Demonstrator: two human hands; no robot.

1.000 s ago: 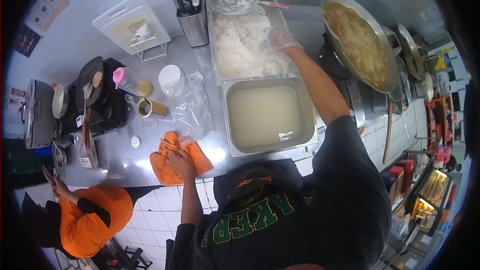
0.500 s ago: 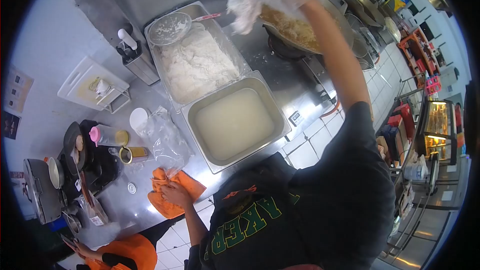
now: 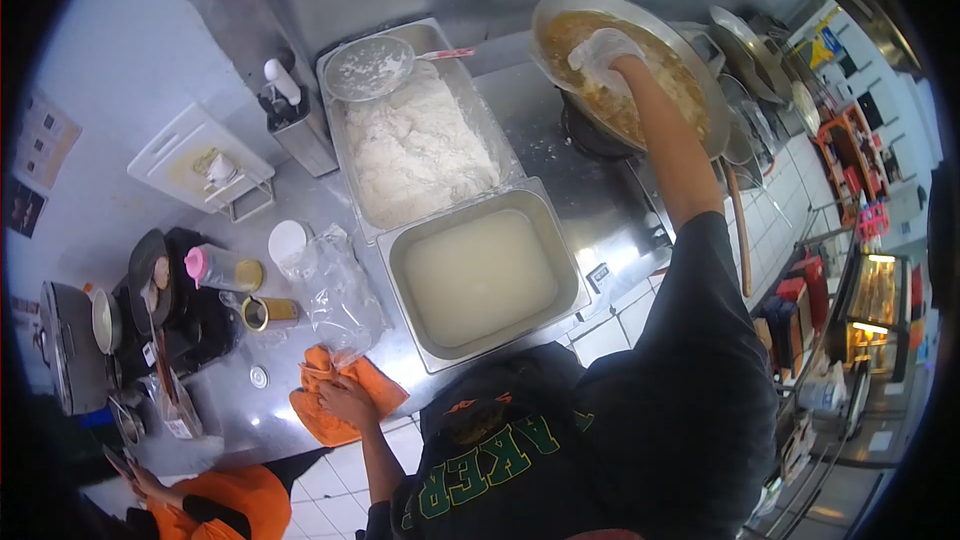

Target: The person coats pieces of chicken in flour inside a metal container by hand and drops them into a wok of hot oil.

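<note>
My left hand (image 3: 347, 400) lies on an orange cloth (image 3: 372, 385) at the counter's front edge, its fingers spread over the fabric. Above a large wok of bubbling oil (image 3: 668, 75) is my right hand (image 3: 608, 52), in a clear glove with whitish coating; its fingers look loosely parted and no food shows in them. A metal tray of white flour (image 3: 415, 155) stands to the left of the wok, with a round strainer (image 3: 368, 68) on its far end. Nearer to me is a deep metal pan of cloudy liquid (image 3: 480, 280).
On the counter's left are a plastic bag (image 3: 340, 295), a pink-capped bottle (image 3: 222, 268), an open can (image 3: 270, 313) and a dark frying pan (image 3: 150, 275). A utensil holder (image 3: 303, 138) stands by the wall. Another person in orange (image 3: 235, 502) is at the lower left.
My right hand has gone from the flour tray to over the wok. The floury piece it held half a second ago no longer shows in it. My left hand stays on the cloth.
</note>
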